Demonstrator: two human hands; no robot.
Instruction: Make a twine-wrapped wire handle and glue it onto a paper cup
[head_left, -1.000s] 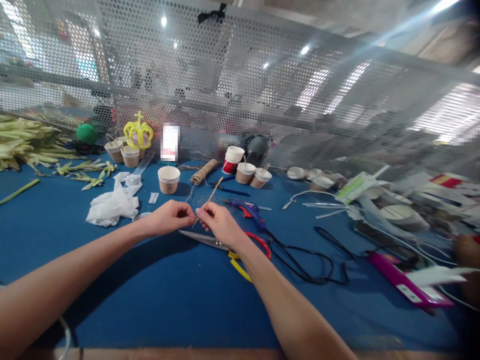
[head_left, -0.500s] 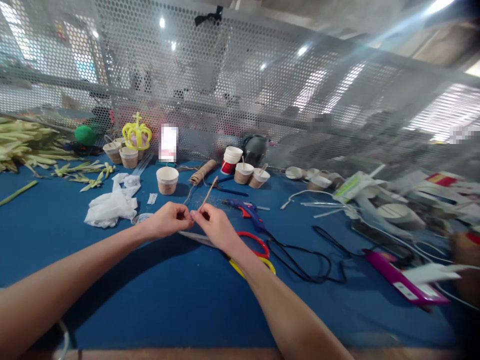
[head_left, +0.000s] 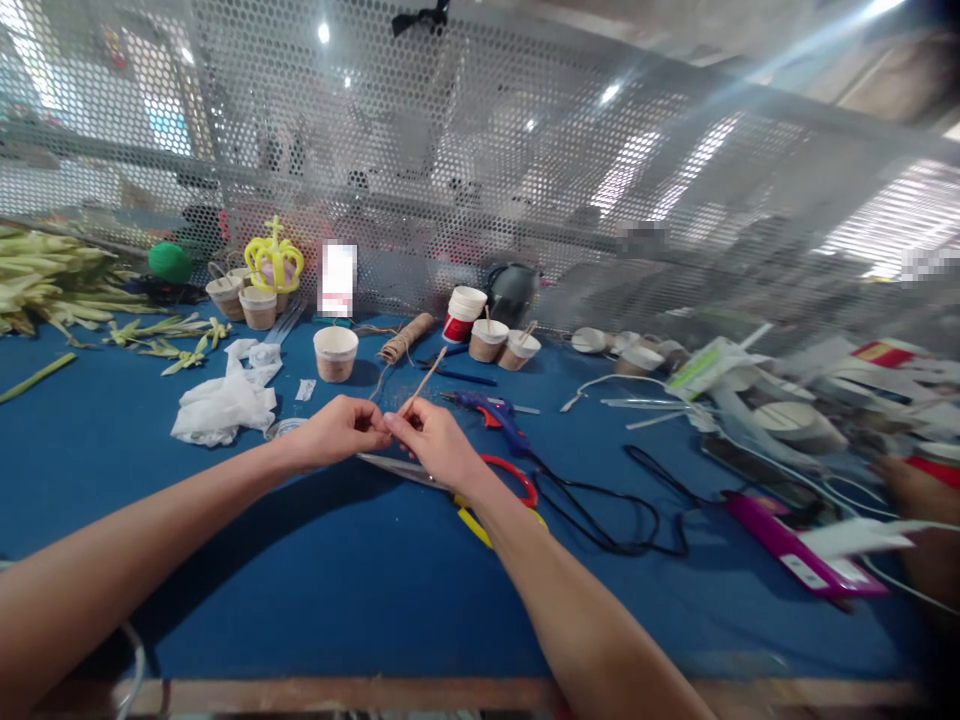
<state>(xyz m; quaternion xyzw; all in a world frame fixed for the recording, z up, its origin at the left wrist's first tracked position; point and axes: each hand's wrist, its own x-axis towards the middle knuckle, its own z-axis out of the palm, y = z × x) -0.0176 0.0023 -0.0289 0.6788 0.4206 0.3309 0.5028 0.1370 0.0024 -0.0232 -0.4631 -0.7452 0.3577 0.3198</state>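
My right hand (head_left: 433, 440) is closed around a thin tan stick (head_left: 424, 382), which slants up and to the right out of the fingers. My left hand (head_left: 346, 432) is pinched shut, its fingertips against those of the right hand; what it grips is hidden. Just beyond the hands lies a roll of twine (head_left: 406, 338), a loose strand trailing towards them. Scissors (head_left: 405, 470) with red and yellow handles lie partly under my right wrist. To the right of the hands is a blue glue gun (head_left: 501, 420).
A paper cup (head_left: 335, 356) stands beyond my left hand, with crumpled white cloth (head_left: 225, 408) to its left. More cups (head_left: 488, 342) line the mesh panel (head_left: 525, 200). A purple power strip (head_left: 799, 545) and cords lie at right, near another person's hand (head_left: 904, 500).
The stick has tilted slightly further right in my right hand. My left fingers have shifted a little, and both hands stay together. The view has moved slightly.
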